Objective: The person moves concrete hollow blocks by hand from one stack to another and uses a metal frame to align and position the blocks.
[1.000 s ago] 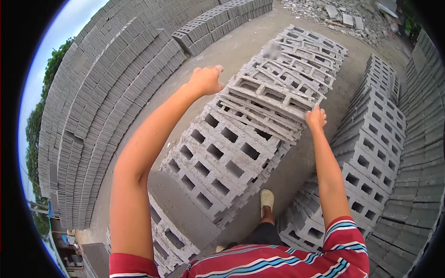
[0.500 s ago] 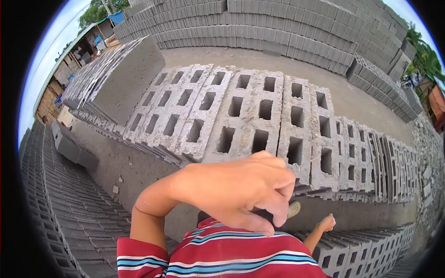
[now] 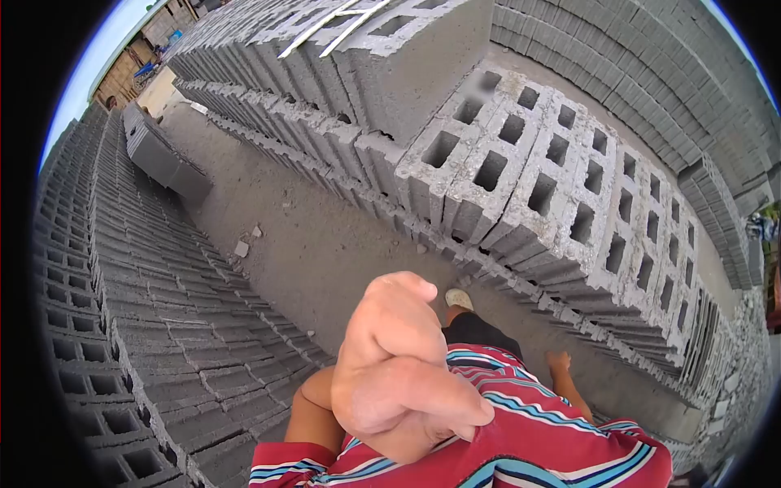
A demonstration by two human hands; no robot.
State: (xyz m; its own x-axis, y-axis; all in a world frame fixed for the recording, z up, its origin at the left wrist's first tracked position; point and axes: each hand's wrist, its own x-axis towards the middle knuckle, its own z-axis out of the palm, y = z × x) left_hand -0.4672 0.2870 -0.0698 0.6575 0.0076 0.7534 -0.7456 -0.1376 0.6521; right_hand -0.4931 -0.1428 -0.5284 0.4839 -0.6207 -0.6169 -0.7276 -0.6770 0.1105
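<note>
My left hand [image 3: 386, 358] is raised in front of my red striped shirt [image 3: 553, 423]. Its fingers are curled in and the thumb side points right over the fabric; I see nothing held in it. Low at my right side hangs my right hand [image 3: 559, 360], small in view, with its fingers curled and nothing visible in them. Nearest to the hands is a long row of grey hollow concrete blocks [image 3: 529, 232], standing side by side with their rectangular holes facing up. Both hands are apart from these blocks.
On the left runs another long stack of blocks [image 3: 179, 325]. A higher layer of blocks [image 3: 415, 81] with pale strips [image 3: 333, 32] on top rises ahead. A dirt path [image 3: 277, 220] with small rubble lies between the rows. Tall block stacks [image 3: 618, 81] stand behind.
My view has turned left and down, so the upper layer of blocks looks closer and the row has shifted right. My left hand has moved left and rotated, its fingers still curled.
</note>
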